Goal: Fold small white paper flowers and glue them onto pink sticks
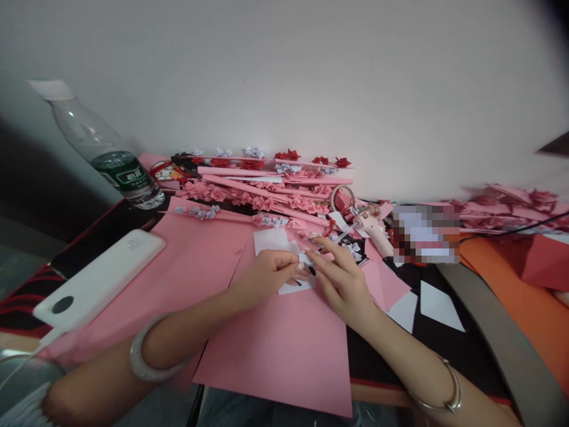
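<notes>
Between the fingertips of both hands is a small piece of white paper (306,259), mostly covered by the fingers. My left hand (262,274) pinches it from the left, thumb and forefinger together. From the right, my right hand (341,277) has its fingertips on the same piece, with the fingers bent over it. Under the hands lie white paper squares (270,240) on a large pink sheet (284,350). Just beyond the fingers are small folded paper flowers (306,235).
Pink paper sticks with paper flowers (267,193) are heaped along the wall. A water bottle (120,166) and a white power bank (102,276) stand and lie at left. On the right are a tape roll (342,198), a pink handheld device (373,231), white squares (440,305) and orange paper (511,290).
</notes>
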The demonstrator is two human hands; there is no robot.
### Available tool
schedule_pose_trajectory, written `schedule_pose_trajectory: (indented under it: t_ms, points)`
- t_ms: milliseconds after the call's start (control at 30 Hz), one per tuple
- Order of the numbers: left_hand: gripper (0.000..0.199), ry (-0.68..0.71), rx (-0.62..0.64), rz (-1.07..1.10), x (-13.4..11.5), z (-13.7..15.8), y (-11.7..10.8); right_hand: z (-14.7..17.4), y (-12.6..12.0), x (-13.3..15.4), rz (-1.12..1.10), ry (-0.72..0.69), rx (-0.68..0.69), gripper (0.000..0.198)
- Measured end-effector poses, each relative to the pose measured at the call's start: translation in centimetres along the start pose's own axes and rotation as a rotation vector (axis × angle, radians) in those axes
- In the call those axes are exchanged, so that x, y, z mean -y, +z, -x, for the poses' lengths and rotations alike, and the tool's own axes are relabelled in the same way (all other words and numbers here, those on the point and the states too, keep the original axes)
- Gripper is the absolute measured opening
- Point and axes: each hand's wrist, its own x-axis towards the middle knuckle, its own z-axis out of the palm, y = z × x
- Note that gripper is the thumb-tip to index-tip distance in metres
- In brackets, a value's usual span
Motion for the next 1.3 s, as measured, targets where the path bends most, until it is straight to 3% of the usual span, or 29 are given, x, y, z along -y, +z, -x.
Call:
schedule_pose_trajectory:
  t_ms: [200,667,1033,1300]
  points:
    - [0.022,0.012,0.01,0.07,0.14,-0.06,-0.21,-0.34,-0.26,0.48,-0.128,0.078,0.094,0.043]
    - [0.023,0.035,0.03,0.097,-0.14,0.1,-0.33,-0.56,-0.35,0.32,-0.329,0.177,0.1,0.047]
    - [0.021,0.016,0.021,0.116,-0.04,-0.01,-0.3,-0.36,-0.35,-0.07,-0.044,-0.002,0.073,0.047]
    - [0.021,0.011,0.038,0.087,-0.01,0.02,-0.39,-0.57,-0.42,0.03,-0.391,0.178,0.128,0.041]
